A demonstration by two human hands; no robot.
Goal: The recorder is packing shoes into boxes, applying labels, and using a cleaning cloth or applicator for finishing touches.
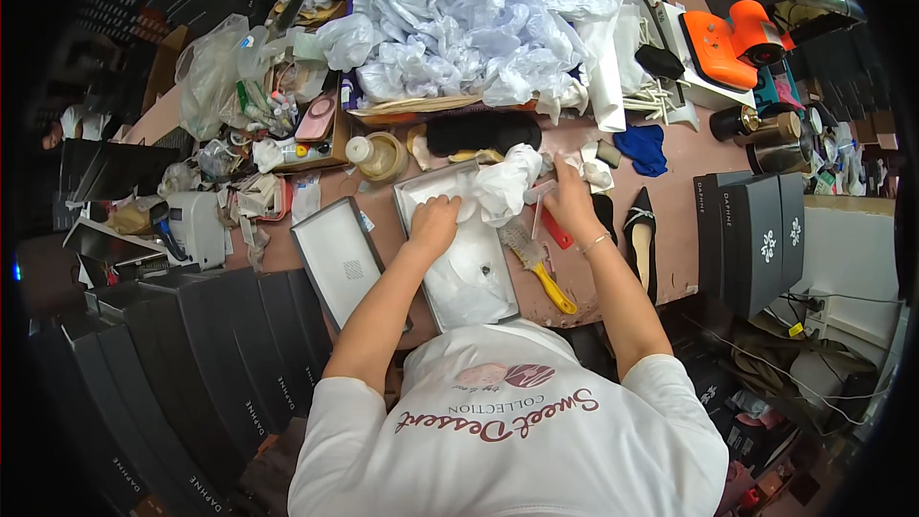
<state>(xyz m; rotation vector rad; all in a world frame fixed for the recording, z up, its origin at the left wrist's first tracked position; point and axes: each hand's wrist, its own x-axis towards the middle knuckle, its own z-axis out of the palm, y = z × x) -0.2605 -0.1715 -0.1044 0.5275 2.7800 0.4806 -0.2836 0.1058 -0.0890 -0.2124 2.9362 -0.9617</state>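
An open grey shoebox (442,280) lies before me, lined with white tissue paper (469,292). My left hand (437,225) is over its far part, fingers curled down onto the tissue. A crumpled wad of white tissue (507,182) bulges over the box's far right corner. Just right of that wad, my right hand (572,201) reaches forward with its fingers apart, nearest a white strip (540,193) and a red-handled tool (556,230). A yellow-handled brush (542,273) lies between box and right forearm. One black pointed shoe (640,230) rests further right.
The box lid (340,254) lies left of the box. A large heap of white tissue (479,24) fills a carton at the back. Dark shoeboxes (751,230) stand at the right; more are stacked at lower left (191,354). A round jar (381,157) and blue cloth (641,149) sit behind.
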